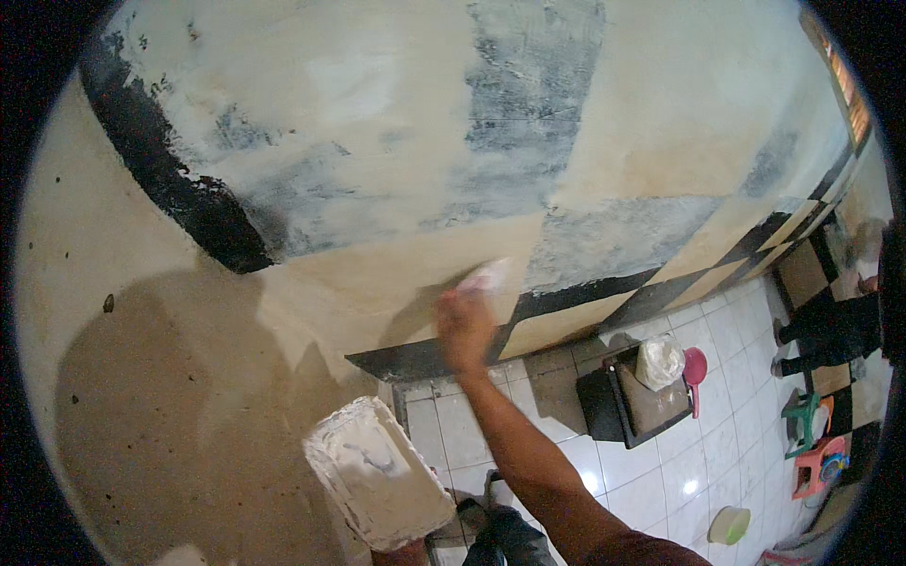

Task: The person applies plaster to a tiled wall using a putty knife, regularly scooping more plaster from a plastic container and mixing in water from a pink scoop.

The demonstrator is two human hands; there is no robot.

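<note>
My right hand is raised to the wall, its fingers closed round a paintbrush with a whitish, blurred head. The brush is at a cream square of the checkered wall, next to a patch of black thinly covered with white. Low in the view, my left hand holds up a white paint tray from beneath. Its fingers are mostly hidden by the tray. Thick white paint coats the inside and rim of the tray.
On the white tiled floor stands a black box with a white plastic bag and a pink dipper. Green and red stools stand to the right, near another person's dark-clothed legs. A pale green basin lies nearer.
</note>
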